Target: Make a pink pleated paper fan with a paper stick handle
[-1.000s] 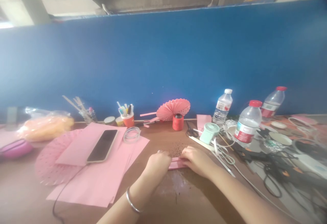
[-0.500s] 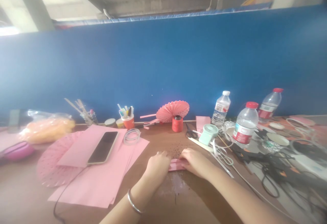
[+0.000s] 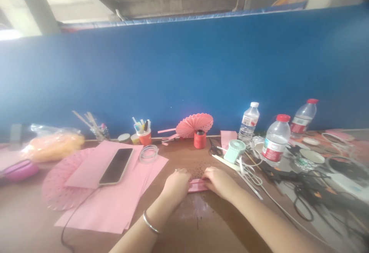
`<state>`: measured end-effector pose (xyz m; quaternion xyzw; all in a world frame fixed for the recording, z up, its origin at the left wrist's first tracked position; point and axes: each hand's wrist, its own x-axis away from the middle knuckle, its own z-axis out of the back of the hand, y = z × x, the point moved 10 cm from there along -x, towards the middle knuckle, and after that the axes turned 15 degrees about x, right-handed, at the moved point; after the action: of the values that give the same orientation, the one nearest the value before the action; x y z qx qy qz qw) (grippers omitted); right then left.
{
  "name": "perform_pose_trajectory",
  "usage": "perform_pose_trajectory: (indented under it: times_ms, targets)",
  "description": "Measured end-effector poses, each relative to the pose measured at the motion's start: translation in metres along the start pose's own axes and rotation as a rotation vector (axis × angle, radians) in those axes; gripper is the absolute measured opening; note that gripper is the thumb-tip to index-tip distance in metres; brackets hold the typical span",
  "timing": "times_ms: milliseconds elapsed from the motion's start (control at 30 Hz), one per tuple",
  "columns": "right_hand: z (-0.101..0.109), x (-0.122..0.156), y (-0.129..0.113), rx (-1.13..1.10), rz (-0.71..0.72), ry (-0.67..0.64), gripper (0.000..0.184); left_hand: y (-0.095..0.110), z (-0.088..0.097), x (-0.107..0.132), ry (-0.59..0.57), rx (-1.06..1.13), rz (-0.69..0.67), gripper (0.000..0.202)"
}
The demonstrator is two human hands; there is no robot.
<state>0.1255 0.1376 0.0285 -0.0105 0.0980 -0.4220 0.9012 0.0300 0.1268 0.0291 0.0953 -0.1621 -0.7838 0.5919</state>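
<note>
My left hand (image 3: 176, 185) and my right hand (image 3: 219, 182) press down on the two ends of a narrow folded strip of pink paper (image 3: 197, 185) on the brown table (image 3: 201, 222). Fingers of both hands are curled and pinched onto the strip. A silver bangle (image 3: 150, 223) sits on my left wrist. Just beyond the strip lies a patch of small dark specks (image 3: 198, 167).
Pink paper sheets (image 3: 115, 199) with a phone (image 3: 117, 165) and cable lie left. A pink paper fan (image 3: 194, 124), red thread spool (image 3: 199, 138), pen cup (image 3: 144, 133), scissors (image 3: 215, 148), mint hand fan (image 3: 234, 150), water bottles (image 3: 273, 141) and tangled cables (image 3: 314, 195) crowd the back and right.
My hands have stayed on the pink strip, shifting only slightly; the view has drifted a little.
</note>
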Motion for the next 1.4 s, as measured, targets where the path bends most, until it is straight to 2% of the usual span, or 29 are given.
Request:
perform_pose_trajectory:
  times_ms: [333,600,767,900,1000,1167,1233,1267,1333,1400]
  targets:
    - [0.0,0.002,-0.006,0.06,0.025,0.013,0.009,0.005,-0.002,0.004,0.024,-0.029,-0.028,0.021]
    - [-0.004,0.002,-0.012,0.186,0.036,0.053,0.014,0.007,-0.004,0.006,0.046,-0.053,-0.086,0.022]
    - [-0.001,0.001,-0.014,0.227,0.016,0.069,0.019,0.011,-0.005,0.002,0.048,0.044,-0.127,0.03]
    - [0.003,0.0,-0.017,0.267,0.024,0.062,0.015,0.021,-0.005,0.001,0.035,0.095,-0.163,0.027]
    - [0.001,0.0,-0.011,0.279,0.02,0.04,0.02,0.024,-0.001,0.005,0.0,0.13,-0.182,0.026]
    - [0.003,0.002,0.01,0.277,-0.023,0.047,0.019,0.007,0.007,0.012,-0.056,0.247,-0.091,0.021]
    - [0.005,0.003,0.017,0.278,-0.049,0.057,0.019,0.001,0.012,0.01,-0.001,0.282,-0.098,0.02]
    - [0.006,0.004,0.02,0.278,-0.062,0.064,0.02,-0.003,0.017,0.007,0.066,0.319,-0.097,0.024]
    - [0.008,0.005,0.026,0.277,-0.096,0.083,0.022,-0.021,0.028,0.001,0.266,0.478,-0.048,0.038]
    - [0.011,0.005,0.031,0.279,-0.14,0.109,0.027,-0.054,0.029,-0.002,0.46,0.792,0.103,0.051]
